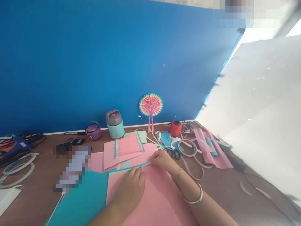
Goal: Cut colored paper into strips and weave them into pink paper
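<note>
A large pink paper sheet (162, 194) lies before me, with a narrow blue and pale-green paper strip (146, 164) along its far edge. My left hand (131, 186) is closed at that edge, fingers bent and close together, tips on the strip; the fingertips are partly hidden. Farther right, my right hand (162, 160) pinches the strip and the sheet's edge between thumb and fingers. Just beyond is a pleated pink paper piece (129, 146) with blue and yellow borders, resting on other pink sheets (108, 153). Under the left side sits a teal sheet (87, 197).
A round pleated paper fan (150, 105) stands against the blue wall. Nearby are a turquoise flask (115, 125), a purple pot (93, 131), a red container (175, 128), scissors (174, 153) and paper scraps. A blue glue gun (17, 146) lies far left; pink wrapping (211, 150) lies right.
</note>
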Tool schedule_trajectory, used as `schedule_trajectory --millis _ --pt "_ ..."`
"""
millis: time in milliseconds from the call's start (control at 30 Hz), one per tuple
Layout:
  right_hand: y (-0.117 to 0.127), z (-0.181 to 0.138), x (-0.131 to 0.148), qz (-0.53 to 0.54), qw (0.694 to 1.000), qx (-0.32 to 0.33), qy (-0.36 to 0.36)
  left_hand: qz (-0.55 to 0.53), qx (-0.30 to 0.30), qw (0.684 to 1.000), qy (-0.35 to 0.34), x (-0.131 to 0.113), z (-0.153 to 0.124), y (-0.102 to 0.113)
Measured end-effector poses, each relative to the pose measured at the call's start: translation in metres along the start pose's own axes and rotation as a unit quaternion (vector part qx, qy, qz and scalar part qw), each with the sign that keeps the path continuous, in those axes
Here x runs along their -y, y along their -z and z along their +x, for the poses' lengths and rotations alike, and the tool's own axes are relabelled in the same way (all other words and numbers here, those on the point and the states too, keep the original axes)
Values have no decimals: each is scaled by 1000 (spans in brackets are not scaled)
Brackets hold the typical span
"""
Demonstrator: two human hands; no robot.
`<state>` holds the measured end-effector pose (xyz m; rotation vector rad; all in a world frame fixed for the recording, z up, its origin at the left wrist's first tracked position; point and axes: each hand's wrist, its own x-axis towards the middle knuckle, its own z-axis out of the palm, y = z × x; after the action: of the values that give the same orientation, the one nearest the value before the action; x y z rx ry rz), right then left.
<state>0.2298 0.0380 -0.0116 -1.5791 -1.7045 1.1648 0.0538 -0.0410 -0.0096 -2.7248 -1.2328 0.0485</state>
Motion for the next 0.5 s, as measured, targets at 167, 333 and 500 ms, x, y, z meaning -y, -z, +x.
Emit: schedule_trajectory --millis 167,333,500 --pt "-1 0 0 0 1000 -4 -12 -3 0 1000 5 -1 1 1" --pt "-3 -1 -1 -4 1000 -6 -11 1 -4 1000 12 -1 0 0" --pt "-3 1 -4 -23 1000 -9 -5 9 -3 1000 1 0 -1 -2"
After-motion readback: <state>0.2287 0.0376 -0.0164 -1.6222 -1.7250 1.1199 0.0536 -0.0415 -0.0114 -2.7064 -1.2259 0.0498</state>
